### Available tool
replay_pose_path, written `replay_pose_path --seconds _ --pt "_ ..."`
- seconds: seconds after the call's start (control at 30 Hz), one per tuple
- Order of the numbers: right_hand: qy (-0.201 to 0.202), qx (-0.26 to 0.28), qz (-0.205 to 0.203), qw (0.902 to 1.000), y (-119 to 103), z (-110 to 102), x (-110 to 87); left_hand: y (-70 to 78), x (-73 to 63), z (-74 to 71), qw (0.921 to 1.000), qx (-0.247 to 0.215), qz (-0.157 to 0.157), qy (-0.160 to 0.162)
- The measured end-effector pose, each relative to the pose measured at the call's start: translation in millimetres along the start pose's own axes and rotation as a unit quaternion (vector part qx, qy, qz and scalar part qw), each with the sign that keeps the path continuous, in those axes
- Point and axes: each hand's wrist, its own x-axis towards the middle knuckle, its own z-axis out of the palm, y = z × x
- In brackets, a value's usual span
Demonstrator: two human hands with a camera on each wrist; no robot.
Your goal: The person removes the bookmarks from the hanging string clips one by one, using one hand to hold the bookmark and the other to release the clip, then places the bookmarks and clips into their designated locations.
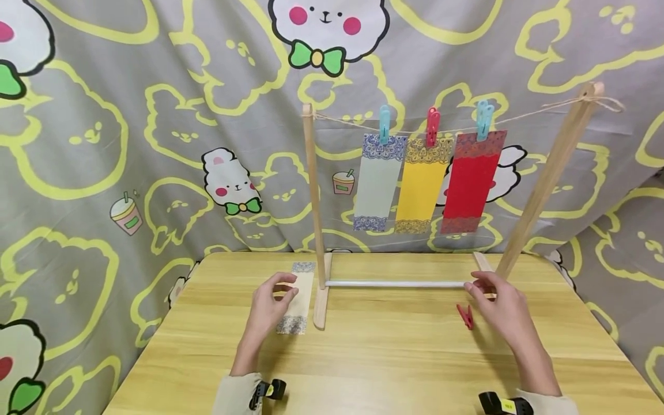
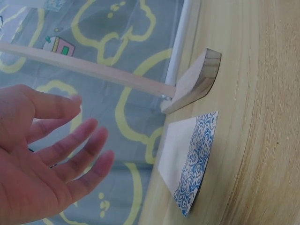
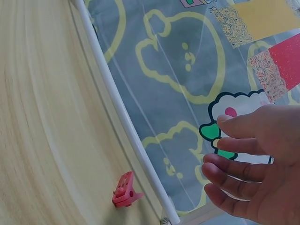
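Note:
My left hand (image 1: 272, 302) hovers over a pale paper strip (image 1: 303, 294) with patterned ends, lying left of the wooden stand. Its fingers are loosely bent with nothing between them; the left wrist view shows the strip's blue-patterned end (image 2: 197, 159) beyond them. On the other side my right hand (image 1: 500, 302) holds nothing, thumb and fingers apart, near the foot of the right post. A red clothespin (image 1: 465, 316) lies on the table just left of this hand; the right wrist view shows the same clothespin (image 3: 124, 190) beside the white rod (image 3: 119, 115).
A string (image 1: 347, 121) runs between the left post (image 1: 313, 196) and right post (image 1: 550, 178). Clothespins hold a pale blue strip (image 1: 378, 178), a yellow strip (image 1: 422, 184) and a red strip (image 1: 474, 184) on it. A patterned curtain (image 1: 129, 52) hangs behind the wooden table (image 1: 363, 357).

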Motion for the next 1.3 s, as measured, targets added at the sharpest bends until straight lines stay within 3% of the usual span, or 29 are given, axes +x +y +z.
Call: replay_pose_path --seconds 0.27,0.43,1.0,1.3 --pt "0.023 0.021 -0.007 0.9995 -1.7 -2.5 -3.0 -0.1 -1.8 2.0 0.9999 -0.016 0.0 -0.006" --pt "0.03 0.031 -0.01 0.999 -7.5 1.0 -3.7 -2.4 -6.2 0.5 0.9996 -0.023 -0.008 0.013" --pt "0.066 0.061 -0.017 0.9958 -20.9 -0.3 0.8 9.3 3.0 3.5 0.998 -0.058 0.016 0.02" --pt "0.07 0.071 -0.014 0.9949 -25.2 -0.1 -1.2 13.2 -1.2 4.9 0.9959 -0.08 0.034 0.024"
